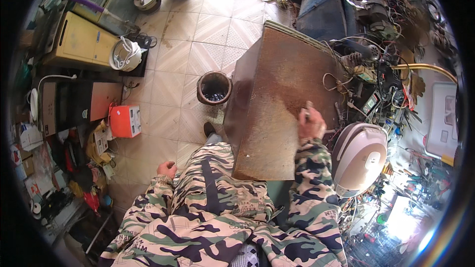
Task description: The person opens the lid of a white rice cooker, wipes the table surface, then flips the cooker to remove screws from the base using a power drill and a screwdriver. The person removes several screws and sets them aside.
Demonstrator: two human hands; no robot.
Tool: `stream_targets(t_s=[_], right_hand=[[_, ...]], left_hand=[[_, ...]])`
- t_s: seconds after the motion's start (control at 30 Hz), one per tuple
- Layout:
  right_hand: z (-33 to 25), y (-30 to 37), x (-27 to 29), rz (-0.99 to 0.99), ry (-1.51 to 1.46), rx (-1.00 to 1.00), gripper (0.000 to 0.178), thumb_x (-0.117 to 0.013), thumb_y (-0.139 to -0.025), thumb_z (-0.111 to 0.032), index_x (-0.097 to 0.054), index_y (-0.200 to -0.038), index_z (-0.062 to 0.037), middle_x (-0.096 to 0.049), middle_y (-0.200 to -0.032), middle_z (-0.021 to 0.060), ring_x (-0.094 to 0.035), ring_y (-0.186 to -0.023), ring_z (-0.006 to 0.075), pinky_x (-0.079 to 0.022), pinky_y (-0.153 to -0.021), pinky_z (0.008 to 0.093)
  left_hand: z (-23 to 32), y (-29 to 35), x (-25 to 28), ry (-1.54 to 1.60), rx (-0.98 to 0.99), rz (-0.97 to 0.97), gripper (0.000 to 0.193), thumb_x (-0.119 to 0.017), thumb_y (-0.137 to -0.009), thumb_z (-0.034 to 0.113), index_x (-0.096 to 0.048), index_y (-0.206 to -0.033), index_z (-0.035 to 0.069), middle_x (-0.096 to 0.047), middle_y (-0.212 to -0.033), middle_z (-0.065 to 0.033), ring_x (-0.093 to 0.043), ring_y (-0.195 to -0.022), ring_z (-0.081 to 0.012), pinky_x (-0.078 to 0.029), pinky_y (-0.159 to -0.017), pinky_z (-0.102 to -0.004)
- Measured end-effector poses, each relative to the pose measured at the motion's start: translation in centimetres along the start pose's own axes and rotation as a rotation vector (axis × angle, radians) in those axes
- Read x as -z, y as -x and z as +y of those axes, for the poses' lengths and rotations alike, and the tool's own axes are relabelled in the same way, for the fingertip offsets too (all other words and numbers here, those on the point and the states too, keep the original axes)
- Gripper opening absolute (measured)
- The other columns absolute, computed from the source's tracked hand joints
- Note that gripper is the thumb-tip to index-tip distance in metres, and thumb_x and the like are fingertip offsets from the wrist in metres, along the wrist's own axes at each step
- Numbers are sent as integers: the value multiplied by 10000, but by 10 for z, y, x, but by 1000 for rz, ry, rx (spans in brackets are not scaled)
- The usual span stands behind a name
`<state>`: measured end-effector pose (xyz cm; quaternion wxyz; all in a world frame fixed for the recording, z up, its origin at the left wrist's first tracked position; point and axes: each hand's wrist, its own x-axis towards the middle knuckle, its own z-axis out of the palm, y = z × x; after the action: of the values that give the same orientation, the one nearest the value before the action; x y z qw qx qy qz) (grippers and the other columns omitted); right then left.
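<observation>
A worn brown wooden table point(277, 104) with a scuffed, stained top stands in front of me, slightly to the right. My right hand point(312, 123) is over its right part, fingers bent together near a dark reddish stain. Something small and dark may be between those fingers; I cannot make it out. My left hand point(167, 169) is beside my left leg, fingers curled in, away from the table, with nothing visible in it. Both arms wear camouflage sleeves.
Left of the table, a brown pot point(214, 88) with dark contents stands on the tiled floor point(173, 79). A rice cooker point(360, 157) sits close to my right forearm. Tangled cables and tools crowd the right side. An orange box point(125, 121) and yellow cabinet point(81, 42) line the left.
</observation>
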<state>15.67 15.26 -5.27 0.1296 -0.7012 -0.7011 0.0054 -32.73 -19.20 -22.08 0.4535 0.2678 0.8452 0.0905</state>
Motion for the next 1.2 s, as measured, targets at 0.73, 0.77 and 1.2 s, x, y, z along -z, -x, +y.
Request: stream_targets(t_s=[0.73,0.77,1.2], right_hand=[[-18,-92,-1,178,-171,17,220,-726,-903,-196,-709,-1108,-118,-660,-867,147,-679,-774,343,-553,-675,449],[-8,-103,7,140,-98,-16,214,-735,-893,-187,-715,-1097,-126,-655,-857,155,-674,-776,350,-537,-694,461],[-193,-9,-17,-172,-213,383,207,-688,-893,-223,-666,-1041,-80,-617,-879,155,-663,-803,377,-539,-651,483]], left_hand=[[-26,-17,8,117,40,120,341,-777,-787,271,-800,-1058,66,-788,-966,-142,-763,-922,-240,-586,-881,-364],[-36,0,-10,188,98,79,338,-776,-784,269,-801,-1053,66,-788,-963,-141,-763,-920,-238,-586,-879,-362],[11,15,-8,173,198,35,363,-772,-791,299,-800,-1079,79,-793,-950,-112,-765,-907,-222,-578,-903,-350]])
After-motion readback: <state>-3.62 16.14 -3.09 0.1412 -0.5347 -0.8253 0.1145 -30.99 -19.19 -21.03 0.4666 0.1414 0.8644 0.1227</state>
